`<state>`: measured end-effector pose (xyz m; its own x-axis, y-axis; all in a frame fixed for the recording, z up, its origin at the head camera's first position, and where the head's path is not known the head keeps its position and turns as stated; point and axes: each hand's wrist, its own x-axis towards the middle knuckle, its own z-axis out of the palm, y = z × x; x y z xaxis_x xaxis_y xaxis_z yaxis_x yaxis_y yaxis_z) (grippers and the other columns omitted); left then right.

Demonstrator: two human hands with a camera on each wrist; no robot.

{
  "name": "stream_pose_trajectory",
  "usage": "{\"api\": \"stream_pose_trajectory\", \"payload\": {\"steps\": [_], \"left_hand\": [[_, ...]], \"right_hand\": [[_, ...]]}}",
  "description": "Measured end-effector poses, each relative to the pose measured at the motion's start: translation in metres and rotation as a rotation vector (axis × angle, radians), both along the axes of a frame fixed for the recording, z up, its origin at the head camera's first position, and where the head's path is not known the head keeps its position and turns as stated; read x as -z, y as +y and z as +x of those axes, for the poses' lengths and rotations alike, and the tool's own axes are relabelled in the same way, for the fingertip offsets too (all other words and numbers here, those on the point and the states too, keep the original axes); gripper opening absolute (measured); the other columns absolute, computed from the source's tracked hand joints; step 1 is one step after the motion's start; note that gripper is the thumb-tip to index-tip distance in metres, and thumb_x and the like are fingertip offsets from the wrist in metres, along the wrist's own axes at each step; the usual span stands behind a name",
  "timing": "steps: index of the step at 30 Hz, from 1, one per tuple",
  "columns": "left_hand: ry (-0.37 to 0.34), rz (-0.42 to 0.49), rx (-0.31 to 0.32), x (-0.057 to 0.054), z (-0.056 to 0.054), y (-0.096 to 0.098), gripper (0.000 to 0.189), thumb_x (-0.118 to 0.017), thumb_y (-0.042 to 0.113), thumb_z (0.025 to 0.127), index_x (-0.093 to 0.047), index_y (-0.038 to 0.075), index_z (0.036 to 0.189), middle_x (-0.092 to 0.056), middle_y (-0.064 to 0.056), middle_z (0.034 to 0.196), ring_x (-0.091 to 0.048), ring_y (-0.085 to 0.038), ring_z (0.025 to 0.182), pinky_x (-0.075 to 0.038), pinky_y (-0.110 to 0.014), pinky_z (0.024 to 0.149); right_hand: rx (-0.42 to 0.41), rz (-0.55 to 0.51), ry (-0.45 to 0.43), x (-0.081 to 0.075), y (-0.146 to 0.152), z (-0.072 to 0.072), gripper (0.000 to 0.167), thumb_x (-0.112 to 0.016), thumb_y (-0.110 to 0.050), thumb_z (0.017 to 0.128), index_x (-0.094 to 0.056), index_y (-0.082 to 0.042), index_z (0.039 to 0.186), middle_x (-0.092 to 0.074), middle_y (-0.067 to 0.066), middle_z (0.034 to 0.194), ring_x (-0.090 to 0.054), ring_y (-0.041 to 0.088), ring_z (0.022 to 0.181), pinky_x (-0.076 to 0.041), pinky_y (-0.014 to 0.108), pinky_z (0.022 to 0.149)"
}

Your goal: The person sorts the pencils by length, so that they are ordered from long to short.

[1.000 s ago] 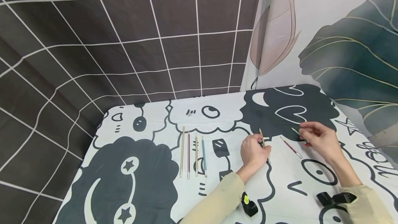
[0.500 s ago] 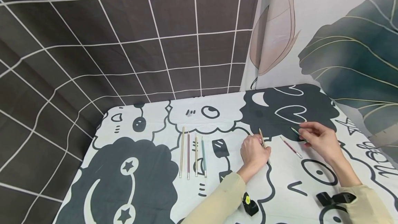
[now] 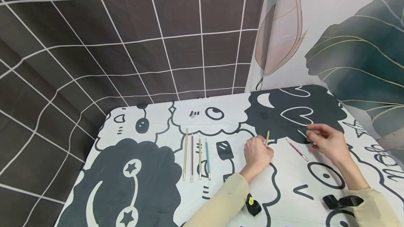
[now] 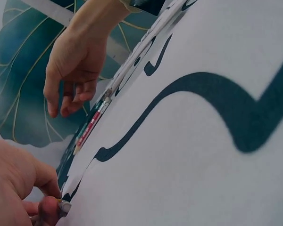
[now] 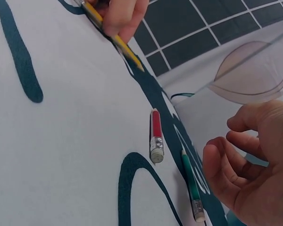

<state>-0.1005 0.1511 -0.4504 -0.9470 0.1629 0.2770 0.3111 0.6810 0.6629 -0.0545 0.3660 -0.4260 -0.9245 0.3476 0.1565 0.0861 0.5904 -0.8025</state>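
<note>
In the head view my left hand (image 3: 257, 153) pinches a yellow pencil (image 3: 267, 138) low over the cloth. Its point sticks out past the fingers; in the left wrist view the eraser end (image 4: 64, 205) shows by the fingertips. To its right lies a red pencil (image 3: 297, 150), apart from both hands. My right hand (image 3: 328, 144) hovers beside a green pencil (image 3: 302, 134), fingers loosely bent around nothing. The right wrist view shows a gap between that hand (image 5: 254, 160) and the green pencil (image 5: 191, 183) on the cloth.
Left of my left hand several pencils lie side by side: a yellow one (image 3: 185, 153), a red one (image 3: 192, 157), another yellow one (image 3: 200, 157) and a teal one (image 3: 207, 158). A patterned cloth (image 3: 240, 185) covers the table. Dark gridded fabric (image 3: 176, 55) hangs behind.
The yellow pencil in my left hand has turned, its point swinging right, and its eraser end is now hidden in the head view. My right hand and the lying pencils stay put.
</note>
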Motion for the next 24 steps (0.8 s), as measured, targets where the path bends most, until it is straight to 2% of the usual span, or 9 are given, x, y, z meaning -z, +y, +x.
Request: {"api": "stream_pose_trajectory", "payload": {"steps": [3,6,10,14,20,24], "left_hand": [[-0.027,0.042,0.018,-0.001,0.000,-0.002,0.017,-0.076,0.003,0.063,-0.072,0.006,0.079,-0.064,-0.001,0.069,-0.064,-0.017,0.069,-0.047,-0.024,0.060],[-0.054,0.081,0.018,-0.002,-0.001,-0.003,0.016,-0.077,0.003,0.065,-0.071,0.007,0.080,-0.063,0.001,0.070,-0.063,-0.016,0.070,-0.046,-0.024,0.062],[-0.058,0.115,0.005,-0.001,-0.002,-0.004,0.017,-0.078,0.005,0.066,-0.072,0.009,0.081,-0.064,0.005,0.067,-0.062,-0.014,0.069,-0.045,-0.022,0.063],[-0.075,0.161,0.012,0.000,-0.002,-0.005,0.018,-0.077,0.005,0.066,-0.073,0.010,0.082,-0.065,0.008,0.063,-0.061,-0.011,0.067,-0.043,-0.020,0.061],[-0.109,0.207,0.025,0.000,-0.003,-0.005,0.019,-0.078,0.004,0.066,-0.072,0.010,0.083,-0.063,0.010,0.058,-0.058,-0.006,0.064,-0.040,-0.018,0.060],[-0.124,0.218,0.029,-0.001,-0.004,-0.006,0.020,-0.078,0.003,0.066,-0.071,0.011,0.083,-0.062,0.011,0.057,-0.057,-0.005,0.063,-0.040,-0.018,0.060]], "right_hand": [[0.010,0.025,-0.003,0.000,0.001,0.000,0.030,-0.062,-0.008,0.097,-0.059,0.008,0.122,-0.062,-0.006,0.084,-0.062,0.004,0.067,-0.053,0.023,0.053],[0.025,0.083,0.001,0.002,0.002,-0.001,0.028,-0.062,-0.005,0.095,-0.061,0.009,0.119,-0.065,0.008,0.089,-0.061,0.006,0.064,-0.052,0.022,0.051],[0.065,0.201,0.005,0.006,0.006,-0.003,0.025,-0.063,-0.003,0.092,-0.063,0.008,0.115,-0.065,0.022,0.094,-0.053,-0.001,0.065,-0.047,0.019,0.049],[0.079,0.279,0.001,0.010,0.010,-0.004,0.025,-0.064,-0.002,0.090,-0.064,0.008,0.112,-0.066,0.022,0.093,-0.047,-0.003,0.069,-0.042,0.015,0.051],[0.050,0.308,-0.017,0.014,0.011,-0.005,0.025,-0.068,-0.001,0.088,-0.063,0.010,0.110,-0.064,0.020,0.089,-0.054,0.016,0.072,-0.038,0.014,0.054],[0.028,0.334,-0.026,0.014,0.012,-0.007,0.026,-0.070,-0.001,0.086,-0.063,0.009,0.109,-0.064,0.017,0.088,-0.054,0.018,0.072,-0.038,0.015,0.055]]}}
